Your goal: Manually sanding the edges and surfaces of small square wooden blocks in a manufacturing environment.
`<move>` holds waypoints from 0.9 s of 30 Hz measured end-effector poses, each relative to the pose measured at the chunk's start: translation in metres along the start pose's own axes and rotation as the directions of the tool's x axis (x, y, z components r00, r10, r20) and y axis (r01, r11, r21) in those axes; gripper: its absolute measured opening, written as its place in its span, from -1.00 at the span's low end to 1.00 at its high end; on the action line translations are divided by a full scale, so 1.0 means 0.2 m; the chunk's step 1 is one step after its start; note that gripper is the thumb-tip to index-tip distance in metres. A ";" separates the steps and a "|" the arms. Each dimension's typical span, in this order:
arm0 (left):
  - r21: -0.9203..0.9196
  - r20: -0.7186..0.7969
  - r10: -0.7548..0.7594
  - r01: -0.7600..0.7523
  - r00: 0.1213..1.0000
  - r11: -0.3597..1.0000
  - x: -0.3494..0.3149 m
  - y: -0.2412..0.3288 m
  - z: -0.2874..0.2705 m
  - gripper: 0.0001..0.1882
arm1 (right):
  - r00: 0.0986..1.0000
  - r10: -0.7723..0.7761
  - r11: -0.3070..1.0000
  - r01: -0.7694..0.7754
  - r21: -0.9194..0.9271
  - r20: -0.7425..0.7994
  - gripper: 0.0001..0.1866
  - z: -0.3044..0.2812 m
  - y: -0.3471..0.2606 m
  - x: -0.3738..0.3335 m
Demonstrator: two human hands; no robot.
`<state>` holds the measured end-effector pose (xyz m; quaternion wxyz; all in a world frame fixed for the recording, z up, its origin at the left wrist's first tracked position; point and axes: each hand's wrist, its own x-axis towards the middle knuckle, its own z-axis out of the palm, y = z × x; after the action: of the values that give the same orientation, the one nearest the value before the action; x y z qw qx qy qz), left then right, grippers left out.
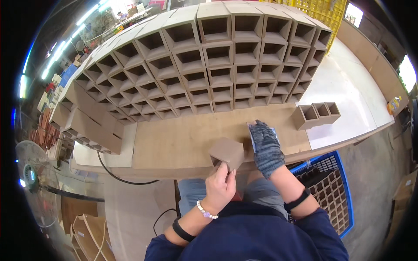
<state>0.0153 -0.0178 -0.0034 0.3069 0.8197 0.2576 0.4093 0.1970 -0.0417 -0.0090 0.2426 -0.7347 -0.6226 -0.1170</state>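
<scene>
Item: one brown box [226, 150], single piece, at the near edge of the counter [183, 139], in front of me and just left of my right hand [266, 145]. Whether it rests on the wood or hangs just clear, I cannot tell.

Handling: likely light, as one pinch carries it. Walls look stiff, probably thick board; I expect a dry, matt surface with little slip. Corners and the open rim seem the parts most liable to dent. Best hold: one wall near the mouth, thumb opposed to fingers, without squeezing the sides inward.

Hold: my bare left hand [220, 185] is closed in a pinch, thumb and fingers together on the box's lower edge. My right hand, in a grey knit glove, lies fingers forward and close together over a flat, bluish pad [274, 132] showing at its sides; how firmly it grips, I cannot tell.

Appearance: plain brown, squarish, flat-sided, crisp-edged, held at a tilt; a dark opening shows at lower left. No marking visible.

Like pieces: a tall stack of open boxes [204, 58] behind; three small boxes [315, 117] in a row, right; more in a blue crate [347, 195] below.
</scene>
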 end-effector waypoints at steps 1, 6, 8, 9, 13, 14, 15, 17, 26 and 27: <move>-0.026 -0.030 -0.006 0.005 1.000 1.000 0.00 -0.01 0.00 -0.75 | 0.999 -0.043 0.999 0.044 0.023 -0.031 -0.58 -0.06 -0.05 0.00; -0.168 0.010 -0.190 0.189 0.982 0.968 0.03 0.02 -0.03 -0.88 | 0.977 -0.211 0.969 0.209 0.131 0.008 -0.63 -0.12 -0.21 -0.02; -0.241 -0.015 -0.219 0.209 0.976 0.948 0.04 0.03 -0.02 -0.91 | 0.974 -0.015 1.000 0.010 0.023 0.224 -0.60 -0.18 -0.22 0.07; -0.274 -0.046 -0.212 0.192 0.976 0.942 0.04 0.03 -0.01 -0.92 | 0.996 -0.079 0.991 0.082 -0.103 0.039 -0.60 -0.03 -0.08 0.01; -0.190 -0.019 -0.207 0.199 0.978 0.961 0.04 0.04 -0.05 -0.91 | 0.975 -0.219 0.975 0.219 0.021 -0.030 -0.58 -0.15 -0.18 0.01; -0.181 -0.010 -0.196 0.191 0.980 0.965 0.03 0.02 -0.04 -0.90 | 0.958 -0.286 0.952 0.286 0.106 -0.021 -0.58 -0.15 -0.21 0.00; -0.172 -0.001 -0.186 0.183 0.983 0.968 0.02 -0.01 -0.03 -0.88 | 0.983 -0.176 0.978 0.169 0.123 0.045 -0.59 -0.14 -0.21 0.02; -0.138 -0.004 -0.125 0.123 0.992 0.983 0.01 -0.01 -0.02 -0.85 | 0.985 0.042 0.991 -0.061 0.115 0.165 -0.59 -0.17 -0.19 0.10; -0.101 0.128 -0.112 0.126 0.985 0.987 -0.03 -0.06 -0.03 -0.56 | 0.965 -0.244 0.965 0.233 0.120 0.091 -0.64 -0.17 -0.27 0.04; -0.262 0.133 -0.207 0.235 0.969 0.936 -0.03 -0.06 -0.04 -0.57 | 0.984 -0.150 0.983 0.138 0.125 0.096 -0.65 -0.16 -0.19 0.08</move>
<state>0.0033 -0.0108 -0.0118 0.4750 0.7548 0.2724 0.3611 0.1672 -0.0399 0.0351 0.2435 -0.6773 -0.6917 -0.0587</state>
